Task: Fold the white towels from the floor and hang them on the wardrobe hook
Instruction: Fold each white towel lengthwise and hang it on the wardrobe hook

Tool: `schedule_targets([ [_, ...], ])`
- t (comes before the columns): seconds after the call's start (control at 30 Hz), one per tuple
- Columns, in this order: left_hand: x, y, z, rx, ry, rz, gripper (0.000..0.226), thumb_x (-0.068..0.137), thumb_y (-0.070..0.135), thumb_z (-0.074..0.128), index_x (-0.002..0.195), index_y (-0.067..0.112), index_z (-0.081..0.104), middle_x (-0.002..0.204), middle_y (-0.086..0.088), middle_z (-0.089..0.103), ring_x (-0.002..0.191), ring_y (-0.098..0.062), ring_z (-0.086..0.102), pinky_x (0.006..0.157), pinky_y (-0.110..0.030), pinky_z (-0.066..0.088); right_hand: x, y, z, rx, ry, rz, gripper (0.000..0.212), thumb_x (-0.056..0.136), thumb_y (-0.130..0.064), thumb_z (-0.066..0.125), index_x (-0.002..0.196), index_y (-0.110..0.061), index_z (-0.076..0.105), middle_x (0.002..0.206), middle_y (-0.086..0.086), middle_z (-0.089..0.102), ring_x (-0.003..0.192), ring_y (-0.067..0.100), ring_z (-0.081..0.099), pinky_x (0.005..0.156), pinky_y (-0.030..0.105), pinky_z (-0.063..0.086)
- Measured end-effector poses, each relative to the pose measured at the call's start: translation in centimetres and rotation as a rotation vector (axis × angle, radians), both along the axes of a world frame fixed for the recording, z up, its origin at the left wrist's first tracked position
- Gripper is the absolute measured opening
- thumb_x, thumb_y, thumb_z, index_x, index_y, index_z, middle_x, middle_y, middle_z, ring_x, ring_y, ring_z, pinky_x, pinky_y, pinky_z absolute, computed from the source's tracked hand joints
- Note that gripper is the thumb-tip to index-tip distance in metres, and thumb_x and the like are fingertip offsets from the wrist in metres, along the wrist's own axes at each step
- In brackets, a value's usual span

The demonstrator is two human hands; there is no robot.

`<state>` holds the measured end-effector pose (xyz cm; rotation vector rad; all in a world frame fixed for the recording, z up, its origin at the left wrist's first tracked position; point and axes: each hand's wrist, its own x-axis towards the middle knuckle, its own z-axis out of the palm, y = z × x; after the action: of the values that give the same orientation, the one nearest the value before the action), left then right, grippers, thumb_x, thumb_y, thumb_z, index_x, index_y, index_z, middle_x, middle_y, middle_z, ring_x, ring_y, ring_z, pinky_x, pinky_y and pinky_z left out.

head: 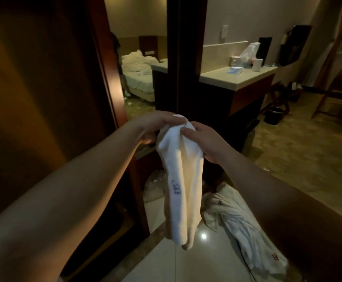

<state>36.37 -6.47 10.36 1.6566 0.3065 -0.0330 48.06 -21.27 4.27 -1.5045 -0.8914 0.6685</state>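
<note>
From the head view we see a folded white towel [181, 180] hanging long and narrow in mid-air above the tiled floor [196, 261], held at its top end. Our left hand [156, 127] has its grip closed on the upper left edge; our right hand [202, 139] pinches the upper right edge, thumb on the cloth. More white towels [245, 226] lie crumpled on the floor, near right. The dark wardrobe [43, 98] stands left. Far right, a worktop [237, 75] carries a plastic bag [249, 51].
</note>
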Motion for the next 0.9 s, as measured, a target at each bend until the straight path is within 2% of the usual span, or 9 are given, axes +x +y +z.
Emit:
schedule_targets([
  [0.1,-4.6,0.1,-0.2,-0.015,-0.037,0.007,0.027,0.099,0.028,0.059,0.118,0.010,0.068,0.108,-0.013,0.075,0.096,-0.027,0.074,0.075,-0.033,0.061,-3.9,0.4,0.1,0.031,0.005,0.003,0.027,0.068,-0.061,0.074,0.086,-0.041,0.074,0.094,-0.003,0.077,0.085,0.017,0.075,0.073,0.032,0.059],
  [0.17,-7.7,0.6,-1.0,-0.064,-0.054,0.032,0.036,0.095,0.028,0.065,0.127,0.009,0.064,0.118,-0.016,0.072,0.107,-0.031,0.071,0.082,-0.036,0.060,-6.7,0.8,-0.2,0.077,0.027,-0.023,0.026,0.067,-0.060,0.074,0.082,-0.038,0.073,0.089,-0.002,0.077,0.080,0.018,0.074,0.073,0.037,0.059],
  [0.27,-12.7,1.5,-3.2,-0.123,-0.020,0.068,0.054,0.086,0.026,0.072,0.136,0.010,0.058,0.129,-0.015,0.068,0.118,-0.032,0.066,0.090,-0.040,0.057,-11.1,1.2,-1.4,0.128,0.078,-0.074,0.031,0.075,-0.055,0.072,0.092,-0.029,0.072,0.098,0.007,0.077,0.092,0.030,0.074,0.086,0.053,0.057],
  [0.4,-19.7,1.9,-7.0,-0.079,0.076,0.104,0.052,0.080,0.031,0.078,0.129,0.019,0.064,0.122,0.000,0.073,0.111,-0.017,0.070,0.083,-0.029,0.057,-17.2,1.9,-3.5,0.119,0.115,-0.114,0.036,0.082,-0.053,0.067,0.103,-0.024,0.068,0.102,0.009,0.076,0.097,0.032,0.073,0.092,0.059,0.056],
  [0.5,-24.0,1.6,-8.9,-0.118,0.022,0.212,0.041,0.081,0.032,0.074,0.120,0.024,0.067,0.114,0.008,0.075,0.102,-0.010,0.072,0.074,-0.022,0.056,-21.0,2.4,-5.1,0.102,0.113,-0.124,0.043,0.078,-0.061,0.066,0.102,-0.026,0.067,0.098,0.004,0.076,0.093,0.028,0.074,0.091,0.058,0.057],
  [0.67,-29.1,1.2,-10.9,-0.094,-0.065,0.318,0.026,0.097,0.025,0.064,0.122,0.017,0.067,0.112,-0.007,0.076,0.100,-0.026,0.074,0.079,-0.038,0.060,-25.5,2.5,-8.3,0.064,0.158,-0.125,0.052,0.070,-0.065,0.069,0.104,-0.025,0.067,0.102,0.009,0.075,0.097,0.031,0.073,0.091,0.061,0.056],
  [0.73,-30.4,1.1,-11.1,-0.061,-0.065,0.323,0.026,0.097,0.026,0.064,0.121,0.016,0.068,0.108,-0.007,0.077,0.096,-0.025,0.075,0.071,-0.032,0.061,-26.8,2.5,-9.5,0.012,0.173,-0.059,0.054,0.071,-0.064,0.072,0.111,-0.028,0.066,0.107,0.006,0.075,0.100,0.027,0.073,0.093,0.057,0.057],
  [0.83,-31.9,1.2,-11.3,-0.045,-0.026,0.292,0.025,0.096,0.027,0.066,0.119,0.018,0.070,0.109,-0.008,0.077,0.099,-0.027,0.075,0.080,-0.038,0.061,-28.0,3.0,-10.5,-0.007,0.226,0.072,0.057,0.081,-0.057,0.074,0.127,-0.025,0.064,0.121,0.008,0.073,0.111,0.030,0.070,0.095,0.051,0.056],
  [0.9,-32.8,1.6,-11.2,-0.009,0.026,0.268,0.022,0.095,0.027,0.068,0.116,0.021,0.071,0.107,-0.005,0.077,0.098,-0.024,0.075,0.079,-0.036,0.061,-28.7,3.5,-10.1,-0.011,0.217,0.088,0.045,0.082,-0.054,0.073,0.120,-0.031,0.069,0.118,0.005,0.074,0.109,0.027,0.071,0.085,0.040,0.060],
])
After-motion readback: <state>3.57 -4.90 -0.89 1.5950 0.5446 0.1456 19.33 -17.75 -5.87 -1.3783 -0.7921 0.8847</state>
